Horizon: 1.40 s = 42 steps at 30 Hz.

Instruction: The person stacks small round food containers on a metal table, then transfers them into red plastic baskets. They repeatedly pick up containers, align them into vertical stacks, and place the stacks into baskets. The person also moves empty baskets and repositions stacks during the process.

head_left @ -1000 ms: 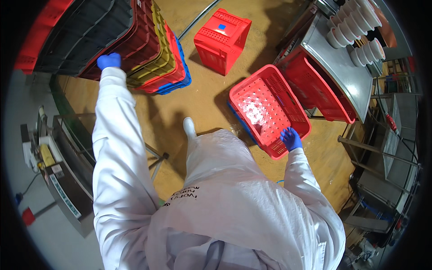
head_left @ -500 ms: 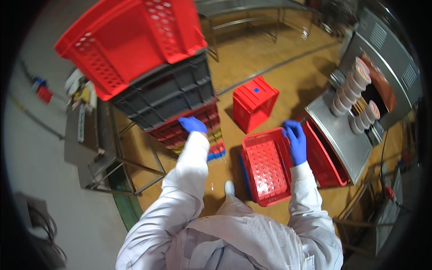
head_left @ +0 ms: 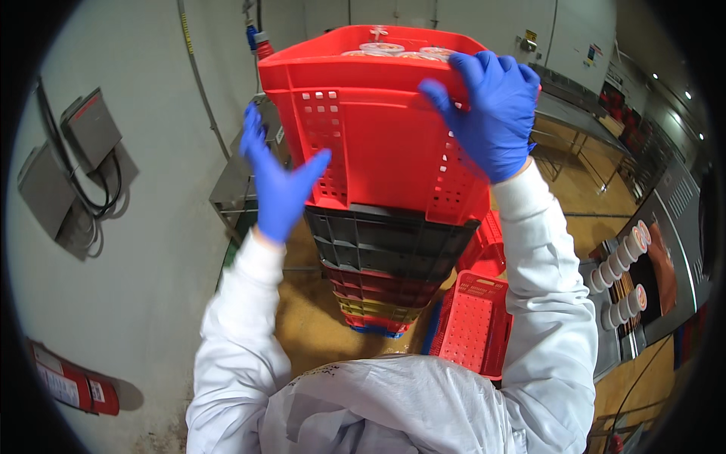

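A tall stack of crates stands right in front of me. On top is a red plastic crate (head_left: pixel 386 144) with perforated panels, and the lids of several round tubs (head_left: pixel 382 49) show above its rim. My right hand (head_left: pixel 495 113), in a blue glove, has its fingers hooked over the crate's right rim, the thumb apart on the near face. Beside the crate's left side is my left hand (head_left: pixel 280 181), also gloved, with fingers spread and nothing in it. Under the red crate sits a dark grey crate (head_left: pixel 389 242), with dark red and yellow ones lower down.
An open red crate (head_left: pixel 476 321) stands on the floor right of the stack. Farther right, a steel machine (head_left: pixel 677 212) bears stacked white tubs (head_left: pixel 624 253). Wall boxes with cables (head_left: pixel 91 132) and a red fire extinguisher (head_left: pixel 76 382) are at left. A steel table (head_left: pixel 578 117) stands behind.
My view has swung up and left toward the stack. The right hand has gone from the low crates to the top crate's rim; the left has risen from the stack's side to beside the top crate.
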### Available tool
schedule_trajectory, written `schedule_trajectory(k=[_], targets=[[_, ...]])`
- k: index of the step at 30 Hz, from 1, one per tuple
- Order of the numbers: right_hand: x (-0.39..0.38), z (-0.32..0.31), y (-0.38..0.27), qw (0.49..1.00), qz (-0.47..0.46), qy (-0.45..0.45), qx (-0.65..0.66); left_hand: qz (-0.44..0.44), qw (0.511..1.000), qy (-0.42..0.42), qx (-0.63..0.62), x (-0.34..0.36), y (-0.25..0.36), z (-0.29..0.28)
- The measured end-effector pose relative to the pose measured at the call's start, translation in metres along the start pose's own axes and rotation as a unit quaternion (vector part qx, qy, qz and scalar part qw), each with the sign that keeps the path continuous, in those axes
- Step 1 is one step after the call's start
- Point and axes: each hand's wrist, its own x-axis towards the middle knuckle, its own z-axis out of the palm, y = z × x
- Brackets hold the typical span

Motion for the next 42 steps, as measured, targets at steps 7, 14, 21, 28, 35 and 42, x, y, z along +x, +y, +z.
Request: schedule_trajectory(k=[7,14,21,28,35,42], targets=[[0.023,-0.041,0.131,0.979,0.094,-0.007,0.178,-0.094,0.882,-0.214,-0.410,0.053,0.072,-0.008],[-0.012,-0.202,0.186,0.812,0.179,-0.253,0.494,-0.343,0.747,-0.342,-0.456,0.116,0.106,-0.018],[-0.168,-0.160,0.263,0.532,0.453,-0.113,0.706,0.040,0.909,-0.342,-0.235,0.049,0.207,-0.015],[-0.312,-0.263,0.236,0.139,0.649,-0.152,0.732,-0.201,0.836,-0.395,-0.324,-0.010,0.331,0.061],[-0.422,-0.367,0.232,0.094,0.729,-0.085,0.673,-0.285,0.798,-0.394,-0.356,-0.128,0.354,0.134],[-0.585,-0.352,0.207,0.261,0.779,-0.139,0.553,-0.494,0.646,-0.411,-0.413,-0.363,0.222,0.230]])
